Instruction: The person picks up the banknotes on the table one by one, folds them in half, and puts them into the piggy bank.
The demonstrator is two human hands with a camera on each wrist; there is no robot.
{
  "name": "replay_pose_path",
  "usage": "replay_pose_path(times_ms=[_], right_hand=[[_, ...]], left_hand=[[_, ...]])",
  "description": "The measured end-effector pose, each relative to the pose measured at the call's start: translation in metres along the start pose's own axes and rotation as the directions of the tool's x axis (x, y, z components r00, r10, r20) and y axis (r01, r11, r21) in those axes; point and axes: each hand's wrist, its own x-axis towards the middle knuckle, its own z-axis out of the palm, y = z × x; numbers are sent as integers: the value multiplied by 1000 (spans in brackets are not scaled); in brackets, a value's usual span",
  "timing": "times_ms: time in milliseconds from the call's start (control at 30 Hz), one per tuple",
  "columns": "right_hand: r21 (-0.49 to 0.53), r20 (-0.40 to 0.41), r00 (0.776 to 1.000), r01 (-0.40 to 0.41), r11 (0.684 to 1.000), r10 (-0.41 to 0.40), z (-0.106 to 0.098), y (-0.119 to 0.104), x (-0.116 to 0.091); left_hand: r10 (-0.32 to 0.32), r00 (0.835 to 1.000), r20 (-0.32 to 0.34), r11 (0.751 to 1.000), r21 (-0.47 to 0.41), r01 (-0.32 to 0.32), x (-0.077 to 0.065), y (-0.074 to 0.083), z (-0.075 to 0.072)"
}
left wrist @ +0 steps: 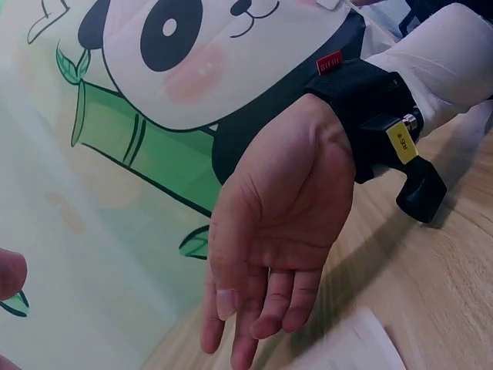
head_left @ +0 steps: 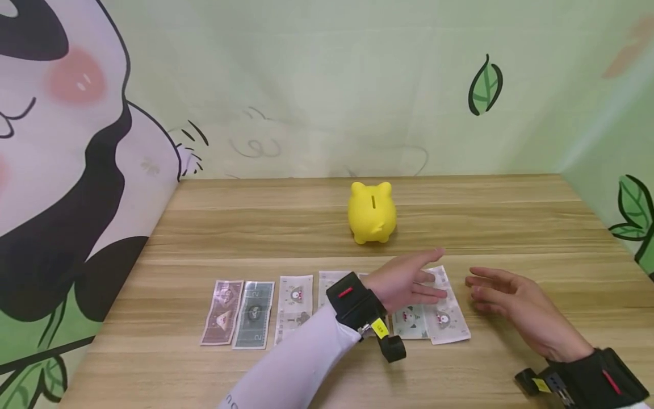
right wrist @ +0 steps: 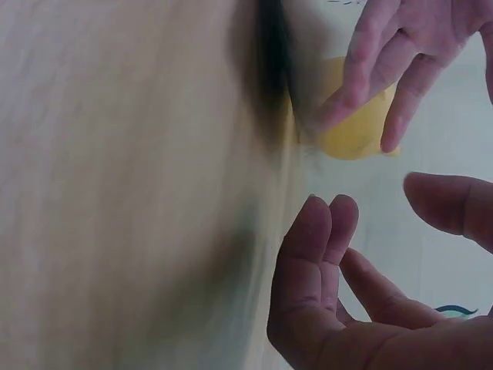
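Several toy banknotes lie in a row on the table. At the left end are a reddish note (head_left: 222, 312) and a blue-grey note (head_left: 253, 315), followed by a pale note (head_left: 295, 298). My left hand (head_left: 401, 282) hovers over the right part of the row, fingers spread and holding nothing. Its arm covers the middle notes. Below its fingertips, a pale end note (head_left: 451, 325) overlaps a greenish note (head_left: 410, 324). To the right of the row, my right hand (head_left: 523, 307) is raised with loosely bent fingers and nothing between them, as the right wrist view also shows.
A yellow piggy bank (head_left: 372, 218) with a slot on top stands behind the row, its back toward me. The wooden table (head_left: 245, 221) meets a printed cloth backdrop (head_left: 317, 85) at the rear. A panda print covers the left side.
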Motion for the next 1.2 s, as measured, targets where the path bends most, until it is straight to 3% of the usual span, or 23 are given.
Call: replay_pose_path(times_ms=[167, 433, 667, 1200], right_hand=[[-31, 3, 1000, -16, 999, 16, 4, 1, 2], [-33, 49, 999, -21, 999, 23, 10, -5, -1], [-35, 31, 1000, -3, 999, 4, 14, -7, -2], [-76, 10, 1000, 9, 997, -8, 22, -5, 9]], left_hand=[[-6, 1000, -19, 1000, 30, 7, 0, -1, -1], [-12, 999, 41, 975, 224, 2, -5, 7, -4], [-58, 996, 69, 970, 240, 40, -3, 2, -1], [-34, 993, 117, 975, 220, 8, 4, -9, 3]])
